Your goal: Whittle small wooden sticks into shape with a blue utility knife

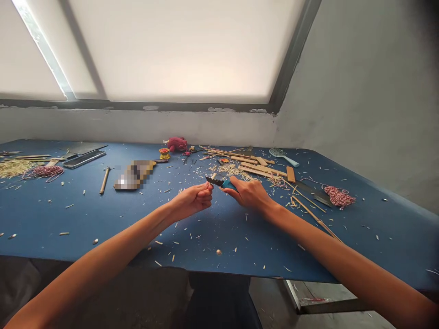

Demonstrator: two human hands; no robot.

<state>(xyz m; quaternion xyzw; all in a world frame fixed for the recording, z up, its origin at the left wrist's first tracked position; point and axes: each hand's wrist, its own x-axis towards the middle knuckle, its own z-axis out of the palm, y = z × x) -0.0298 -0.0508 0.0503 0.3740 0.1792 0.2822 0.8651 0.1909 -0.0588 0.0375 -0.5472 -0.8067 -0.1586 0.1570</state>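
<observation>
My right hand (249,194) is closed round the blue handle of a utility knife (227,183), its dark blade pointing left. The blade lies at the fingertips of my left hand (196,199), which pinches a small pale piece of wood (213,177). That piece sticks up just above the blade; its lower part is hidden by my fingers. Both hands are over the middle of the blue table (113,219). Thin wood shavings (224,171) lie behind the hands.
Bamboo strips (262,171), a pale green brush (284,156) and red-white cord (339,196) lie right. A maroon plush toy (177,144) stands at the back. Leftward are a blurred yellow-edged object (135,175), a short stick (104,180), a black case (85,159) and more cord (44,171).
</observation>
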